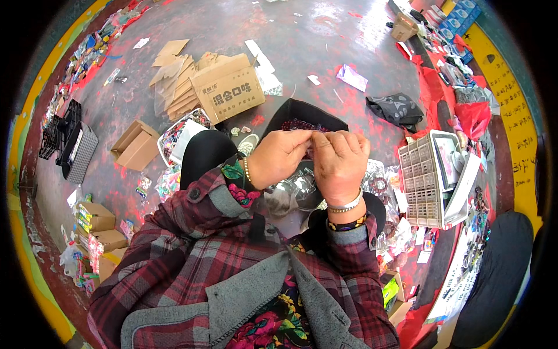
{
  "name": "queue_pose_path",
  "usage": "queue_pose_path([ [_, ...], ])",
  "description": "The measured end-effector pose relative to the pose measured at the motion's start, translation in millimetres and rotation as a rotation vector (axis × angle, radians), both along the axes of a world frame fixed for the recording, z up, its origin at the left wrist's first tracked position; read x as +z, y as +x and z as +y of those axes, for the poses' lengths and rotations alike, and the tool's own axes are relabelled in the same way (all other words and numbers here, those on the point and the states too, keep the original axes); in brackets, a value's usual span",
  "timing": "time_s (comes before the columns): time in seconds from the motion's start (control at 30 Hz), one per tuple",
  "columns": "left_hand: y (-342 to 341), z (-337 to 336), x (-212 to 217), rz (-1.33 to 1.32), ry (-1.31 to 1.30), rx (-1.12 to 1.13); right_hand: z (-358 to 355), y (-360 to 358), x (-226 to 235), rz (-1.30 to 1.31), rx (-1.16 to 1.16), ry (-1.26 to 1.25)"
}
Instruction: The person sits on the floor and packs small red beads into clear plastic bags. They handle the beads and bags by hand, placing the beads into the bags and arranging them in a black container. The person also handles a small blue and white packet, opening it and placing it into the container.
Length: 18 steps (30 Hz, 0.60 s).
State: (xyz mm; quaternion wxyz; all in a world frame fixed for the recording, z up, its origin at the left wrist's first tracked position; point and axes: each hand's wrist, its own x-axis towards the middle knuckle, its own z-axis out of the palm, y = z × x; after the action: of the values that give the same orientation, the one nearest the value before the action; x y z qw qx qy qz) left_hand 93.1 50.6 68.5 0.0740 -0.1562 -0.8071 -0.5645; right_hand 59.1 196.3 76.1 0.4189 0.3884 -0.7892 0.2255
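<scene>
We see the left hand [280, 158] and right hand [342, 160] meet, fingers pinched closed; we cannot tell what they hold. Beyond them, dark red items [302, 125] lie in a black box [318, 113], with cardboard [229, 87] farther out.

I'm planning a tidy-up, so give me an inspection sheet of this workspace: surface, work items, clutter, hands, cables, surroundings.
Surface: red-patched grey floor.
Work items: black box, dark reddish contents; clear plastic packaging nearer the person.
Clutter: printed carton, flattened cardboard, lilac packet, pale slatted basket.
Hands: left hand and right hand meet at the fingertips; anything between them is unclear.
Cables: nothing seen.
Surroundings: yellow band along the right rim.
</scene>
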Motion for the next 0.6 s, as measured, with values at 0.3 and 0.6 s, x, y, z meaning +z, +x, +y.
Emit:
queue_pose_path([
  [0.3, 1.6, 4.2, -4.9, 0.156, -0.036, 0.057, -1.6, -1.8, 1.2, 0.001, 0.024, 0.000],
  [0.6, 0.4, 0.5, -3.6, 0.119, -0.127, 0.059, 1.3, -6.6, -9.8, -0.268, 0.042, -0.326],
])
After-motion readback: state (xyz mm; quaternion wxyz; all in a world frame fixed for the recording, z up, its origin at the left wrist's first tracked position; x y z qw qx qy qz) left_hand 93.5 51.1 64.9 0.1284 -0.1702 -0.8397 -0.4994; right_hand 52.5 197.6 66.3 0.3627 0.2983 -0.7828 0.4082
